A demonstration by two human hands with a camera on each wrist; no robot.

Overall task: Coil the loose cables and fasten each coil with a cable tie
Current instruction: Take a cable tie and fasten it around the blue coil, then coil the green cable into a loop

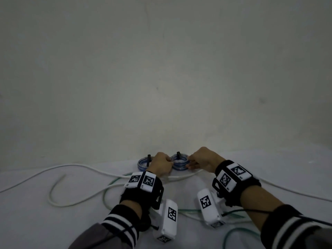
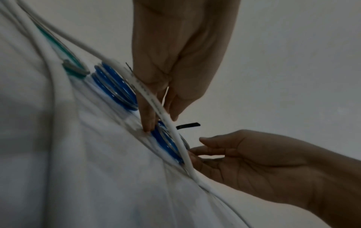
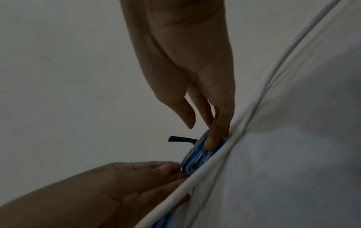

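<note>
Two blue cable coils lie by the wall, each with a black tie standing up from it. The left coil (image 1: 143, 163) (image 2: 115, 86) lies untouched. My left hand (image 1: 168, 163) (image 2: 156, 121) pinches the left edge of the right coil (image 1: 179, 163) (image 2: 166, 143) (image 3: 197, 154) between thumb and fingers. My right hand (image 1: 190, 163) (image 3: 207, 135) touches that coil's right edge with straight fingers, its thumb held apart. This coil's black tie (image 2: 188, 125) (image 3: 181, 138) sticks out free. A loose white cable (image 1: 75, 166) (image 2: 156, 104) (image 3: 215, 166) runs just in front of both hands.
A loose green cable (image 1: 111, 186) (image 2: 66, 50) loops under my wrists on the white cloth-covered surface (image 1: 36, 221). The white cable also loops at the left (image 1: 53, 200) and trails off to the right. A plain wall (image 1: 161, 69) rises directly behind the coils.
</note>
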